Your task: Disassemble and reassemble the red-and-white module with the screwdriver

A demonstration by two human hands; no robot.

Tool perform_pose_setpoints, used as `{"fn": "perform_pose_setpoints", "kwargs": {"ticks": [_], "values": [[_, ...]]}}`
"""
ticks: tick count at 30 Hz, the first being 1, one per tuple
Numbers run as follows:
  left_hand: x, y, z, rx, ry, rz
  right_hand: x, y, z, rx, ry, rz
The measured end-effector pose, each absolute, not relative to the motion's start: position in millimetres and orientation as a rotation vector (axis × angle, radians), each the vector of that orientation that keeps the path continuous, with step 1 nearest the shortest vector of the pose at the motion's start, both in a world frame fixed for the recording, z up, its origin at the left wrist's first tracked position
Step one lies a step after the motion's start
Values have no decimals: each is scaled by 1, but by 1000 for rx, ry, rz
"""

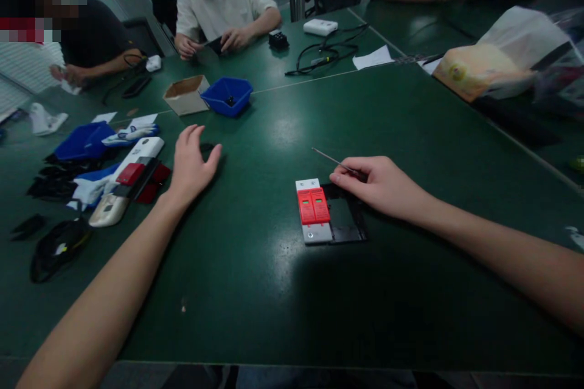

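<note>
Head view — one red-and-white module (314, 206) and one black panel (347, 220) lie just nearside of the right hand (381, 185), fingers pinching one thin-shafted tool (329, 158) — the left hand (188, 164), thumb and fingers spread, is well leftward.

the right hand (375, 185) holds a thin-shafted tool (329, 157) near a red-and-white module (313, 209) on the counter (246, 292). the outspread left hand (189, 161) is near a long white device (148, 148).

Soft glare marks the green table (429, 134) in a dim, edge-blurred view.
</note>
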State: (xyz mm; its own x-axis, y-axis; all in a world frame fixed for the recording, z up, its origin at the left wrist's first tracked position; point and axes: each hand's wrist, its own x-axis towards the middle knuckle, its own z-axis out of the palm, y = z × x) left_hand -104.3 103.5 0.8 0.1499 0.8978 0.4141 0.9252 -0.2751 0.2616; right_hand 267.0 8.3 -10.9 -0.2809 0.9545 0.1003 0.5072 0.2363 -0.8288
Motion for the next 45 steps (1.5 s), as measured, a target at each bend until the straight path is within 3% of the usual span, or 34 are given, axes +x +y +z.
{"fn": "perform_pose_setpoints", "kwargs": {"ticks": [6, 18, 32, 36, 42, 45], "values": [[-128, 112, -4, -2391, -2016, -470, 267, 8, -12, -1334, -1892, 931], [-43, 48, 4, -3275, -780, -394, 283, 17, -8, -1365, -2081, 569], [-38, 38, 2, -3298, -541, -431, 285, 18, -14, -1328, -2201, 398], [-35, 34, 1, -3308, -599, -588, 285, 17, -14, -1310, -2217, 377], [-15, 13, 6, -3257, -963, -1231, 283, 16, -15, -1323, -2229, 383], [-2, 0, 8, -3255, -1168, -1247, 283, 17, -17, -1323, -2235, 374]]}}
